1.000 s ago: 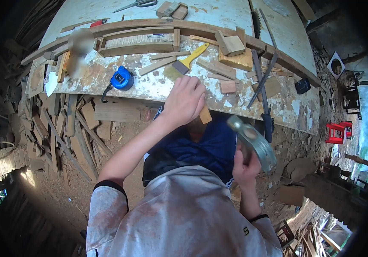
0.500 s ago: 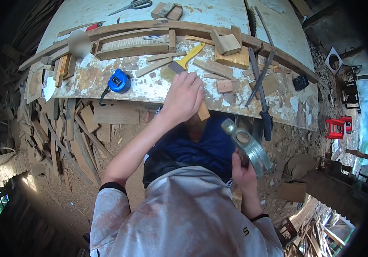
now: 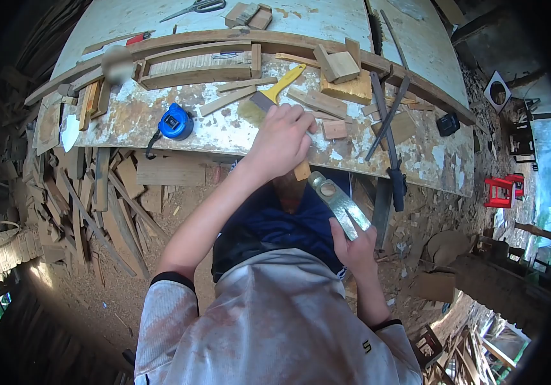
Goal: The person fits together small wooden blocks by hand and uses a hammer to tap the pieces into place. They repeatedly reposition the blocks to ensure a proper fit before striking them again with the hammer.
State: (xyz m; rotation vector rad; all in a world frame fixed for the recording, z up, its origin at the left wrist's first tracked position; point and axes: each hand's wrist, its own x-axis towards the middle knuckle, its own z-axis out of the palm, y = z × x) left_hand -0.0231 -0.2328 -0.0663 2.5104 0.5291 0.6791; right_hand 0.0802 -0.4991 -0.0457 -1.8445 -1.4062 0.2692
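My left hand (image 3: pixel 282 141) is closed over a narrow wooden piece (image 3: pixel 302 171) at the front edge of the workbench. Only the near end of that piece shows, sticking out below my palm past the edge. In my right hand (image 3: pixel 356 249) is a claw hammer (image 3: pixel 338 203), its metal head pointing up and left. The hammer's striking face is right at the near end of the wooden piece, and its handle is hidden. Just beyond my left fingers lies a yellow-handled paintbrush (image 3: pixel 286 82). A small wood block (image 3: pixel 334 129) sits to their right.
A blue tape measure (image 3: pixel 175 122) lies on the workbench (image 3: pixel 128 131) at the left. Wood strips, a wooden frame (image 3: pixel 197 78) and long dark bars (image 3: pixel 388 119) cover the far and right parts. Scissors (image 3: pixel 202 7) lie at the back. Scrap wood (image 3: pixel 121 212) is heaped below left.
My right hand has swung the hammer up and left, bringing its head to the end of the wooden piece. My left hand stays on the piece, its fingers slightly shifted.
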